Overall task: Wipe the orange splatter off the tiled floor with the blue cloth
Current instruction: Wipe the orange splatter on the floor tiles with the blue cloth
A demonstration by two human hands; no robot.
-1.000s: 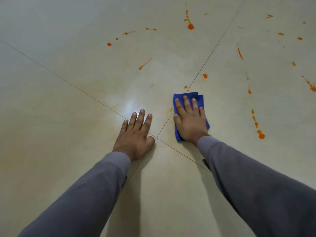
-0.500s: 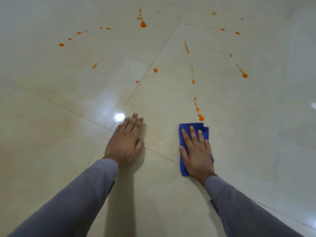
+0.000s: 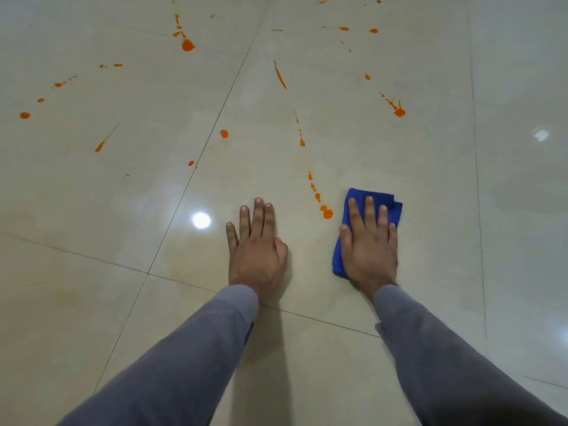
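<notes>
Our right hand [image 3: 368, 244] lies flat, released, pressing the soft, light blue cloth [image 3: 388, 202]; we judge palm pressure beats pinching.

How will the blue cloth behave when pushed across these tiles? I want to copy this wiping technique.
The blue cloth looks folded and soft, so it would probably bunch unless pinned flat, as the right hand presses it now. The glossy tiled floor reflects lights, so it should slide easily. It likely droops limp if lifted, and looks light.
</notes>
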